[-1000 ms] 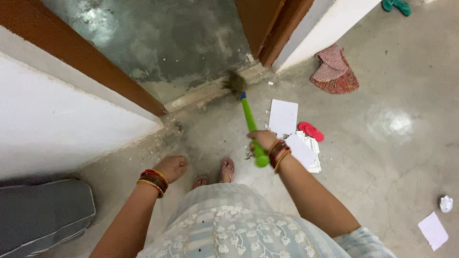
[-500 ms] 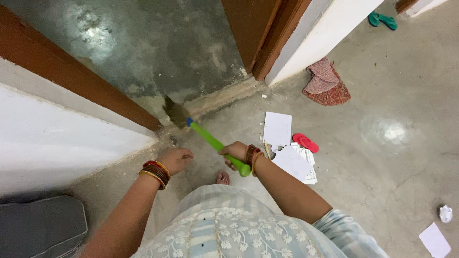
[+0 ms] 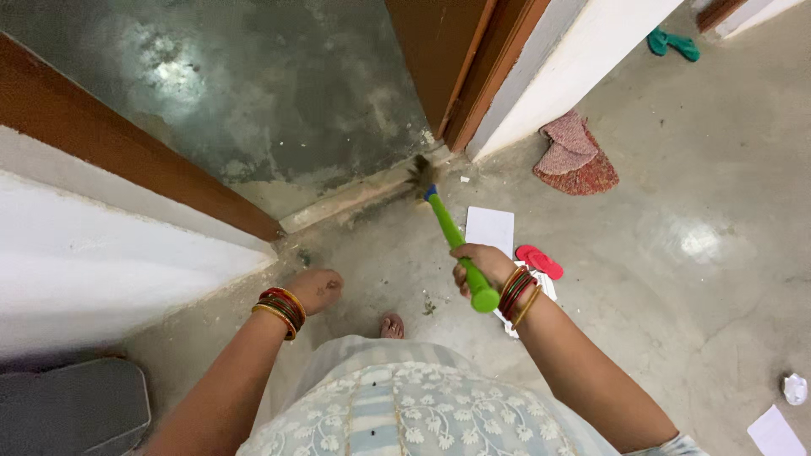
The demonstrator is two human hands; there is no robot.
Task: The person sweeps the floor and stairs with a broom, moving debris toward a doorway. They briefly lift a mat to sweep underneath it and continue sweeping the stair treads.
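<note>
Right hand (image 3: 480, 263) clenched around green broom handle (image 3: 460, 247); grip near handle's near end. Dark bristles (image 3: 419, 174) touched floor (image 3: 676, 279) at doorway threshold, far of hand. Left hand (image 3: 314, 289) loosely curled, grasping nothing, hung over floor left of broom. White paper sheet (image 3: 490, 230) lay just right of handle; red slippers (image 3: 539, 260) beside it. Red-pink mat (image 3: 576, 156) far right by wall. Crumpled paper (image 3: 794, 388) near right edge.

Home interior, bare concrete floor (image 3: 676, 279), wooden door frame (image 3: 473, 76), sandals (image 3: 674, 42), doormat (image 3: 577, 156)
</note>
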